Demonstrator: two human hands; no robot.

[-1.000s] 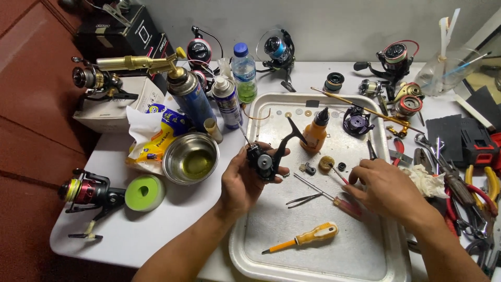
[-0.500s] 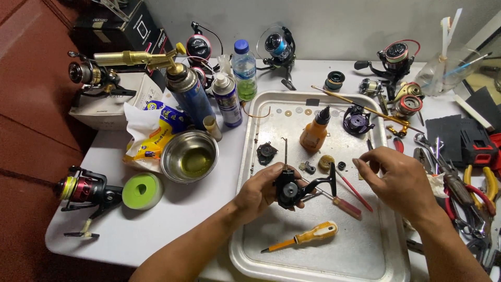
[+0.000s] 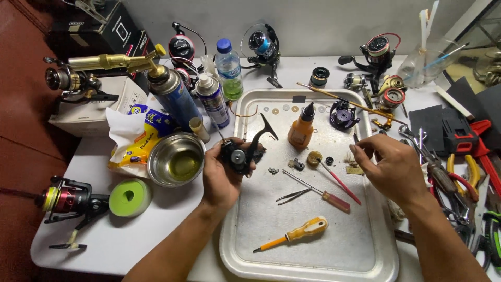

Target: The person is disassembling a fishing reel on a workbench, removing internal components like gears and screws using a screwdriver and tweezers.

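The left hand [image 3: 222, 177] is gripping a black reel body [image 3: 236, 155] with its bent arm sticking up over the tray's [image 3: 245, 250] left edge, while the right hand [image 3: 389, 167] is hovering half-curled, holding nothing visible.

Left hand [image 3: 222, 175] clenched, right hand [image 3: 391, 167] pinching.

A metal tray [image 3: 308, 261] fills the middle of a white table [image 3: 130, 245]. Its open room lies from the centre toward six o'clock, crossed only by a yellow-handled screwdriver [image 3: 297, 233]. Toward twelve o'clock the tray is blocked by an orange bottle [image 3: 302, 128], small loose parts [image 3: 297, 164] and a red-handled screwdriver [image 3: 323, 194]. At nine o'clock a steel bowl [image 3: 176, 158] and spray cans [image 3: 175, 96] stand in the way. At three o'clock pliers [image 3: 459, 180] crowd the edge. Bare tabletop lies at seven o'clock, beside a green disc [image 3: 129, 197].
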